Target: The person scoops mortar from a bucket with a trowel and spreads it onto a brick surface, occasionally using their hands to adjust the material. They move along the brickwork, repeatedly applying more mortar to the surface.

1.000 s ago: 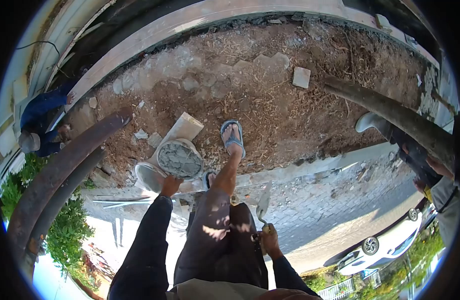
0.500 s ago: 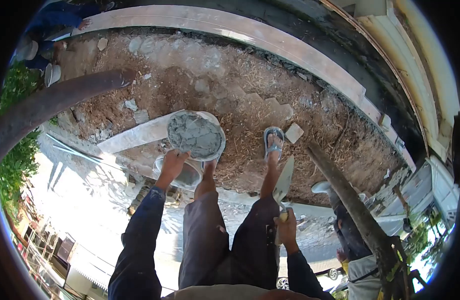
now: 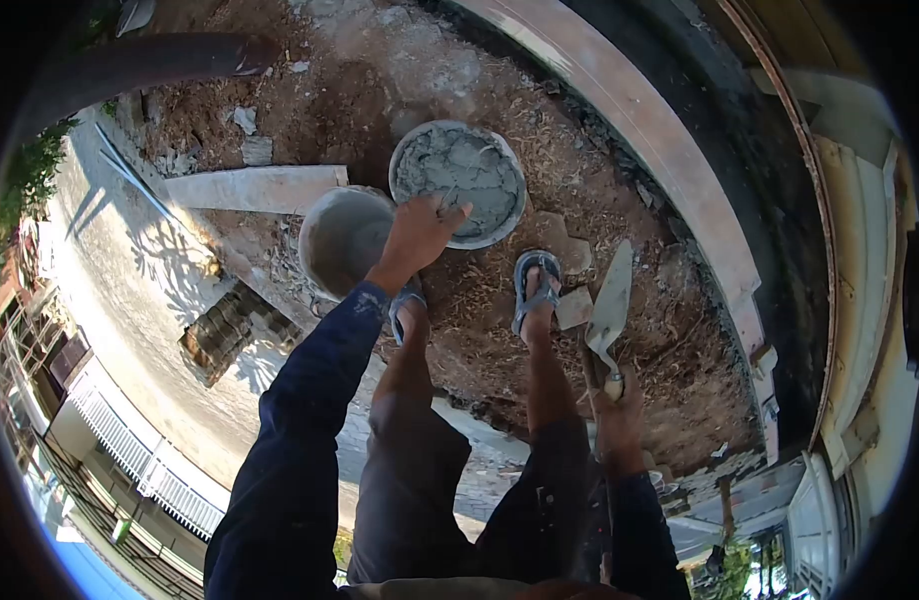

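Observation:
My left hand (image 3: 420,235) is closed on the near-left rim of a round bucket of mortar (image 3: 521,205), its fingers reaching over the grey wet mix. Part of the grip is hidden by the hand itself. Just left of that bucket stands a second, paler bucket (image 3: 325,225), with grey residue inside. My right hand (image 3: 618,410) grips the handle of a pointed trowel (image 3: 612,300), whose blade points away from me and up. The trowel is well to the right of the mortar bucket, above the soil.
My sandalled feet stand on brown soil, with a small block (image 3: 575,307) by the right sandal (image 3: 536,285). A long pale slab (image 3: 250,190) lies at left. A curved low wall (image 3: 670,150) borders a dark channel. A thick pipe (image 3: 160,62) juts in from upper left.
The mortar bucket has moved right, away from the paler bucket, with my left hand on it. My view has turned and shifted. The trowel stays in my right hand, now farther forward.

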The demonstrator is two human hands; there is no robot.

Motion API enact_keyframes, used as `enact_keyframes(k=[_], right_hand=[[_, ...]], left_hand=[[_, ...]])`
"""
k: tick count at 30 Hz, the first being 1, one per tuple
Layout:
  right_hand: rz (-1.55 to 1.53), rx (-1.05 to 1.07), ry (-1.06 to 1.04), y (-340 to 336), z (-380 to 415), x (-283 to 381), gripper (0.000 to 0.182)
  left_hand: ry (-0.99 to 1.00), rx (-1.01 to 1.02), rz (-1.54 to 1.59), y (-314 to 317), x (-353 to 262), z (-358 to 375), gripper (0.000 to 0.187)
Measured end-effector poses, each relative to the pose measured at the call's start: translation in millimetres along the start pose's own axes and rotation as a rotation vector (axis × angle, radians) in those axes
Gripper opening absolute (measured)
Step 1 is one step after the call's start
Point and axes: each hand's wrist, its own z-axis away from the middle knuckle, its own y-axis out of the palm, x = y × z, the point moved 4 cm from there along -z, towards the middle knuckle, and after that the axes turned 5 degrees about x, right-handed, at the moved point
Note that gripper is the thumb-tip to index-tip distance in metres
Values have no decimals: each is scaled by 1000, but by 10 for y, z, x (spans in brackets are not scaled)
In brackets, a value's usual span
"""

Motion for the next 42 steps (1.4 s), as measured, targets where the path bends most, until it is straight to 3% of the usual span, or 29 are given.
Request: enact_keyframes(k=[4,6,9,11,12,14,16,18,20,23,24,27,29,32,34,35,39,41,42], right_hand=[[-5,79,-144,41,-903,-28,27],[-38,130,-251,232,-1479,172,31],[12,126,-540,573,-2396,428,31],[-128,176,-497,830,-2835,727,27],[-253,221,-433,921,-2984,843,24],[-235,211,-513,1047,-3222,1079,21],[-196,205,-610,1202,-3478,1192,19],[-196,173,-669,1371,-3673,1172,20],[-185,174,-630,1464,-3636,1210,23],[-132,183,-741,1564,-3734,1164,23],[-81,166,-723,1544,-3730,1175,27],[-42,176,-768,1515,-3760,1256,29],[-102,218,-825,1505,-3615,1377,31],[-103,302,-567,1496,-3449,1428,32],[-86,238,-687,1546,-3468,1392,32],[-79,178,-799,1567,-3439,1399,32],[-17,205,-811,1593,-3307,1414,31],[-24,204,-785,1592,-3313,1418,31],[-22,205,-788,1597,-3333,1416,31]], left_hand=[[-89,69,-133,-108,151,59,52],[102,-141,121,-217,407,99,47],[73,-392,-121,-478,1003,58,41],[44,-478,-300,-665,1594,46,44],[55,-483,-387,-757,1887,38,51],[77,-520,-476,-871,2369,33,60],[-45,-343,-418,-873,2805,39,78],[-106,-328,-365,-798,3083,33,83],[-170,-303,-306,-833,3181,34,89],[-222,-205,-83,-960,3200,101,56],[-167,-243,-219,-1027,3208,131,44],[-208,-202,-143,-1192,3355,317,43],[-103,-238,21,-1288,3297,492,43],[-92,-232,84,-1496,2974,826,42],[-127,-330,153,-1637,2961,970,41],[-126,-327,156,-1723,2972,1063,41],[-339,-566,-128,-2077,2789,1516,45],[-437,-594,-197,-2239,3427,1738,43],[-463,-699,-16,-2263,3794,1883,42]])
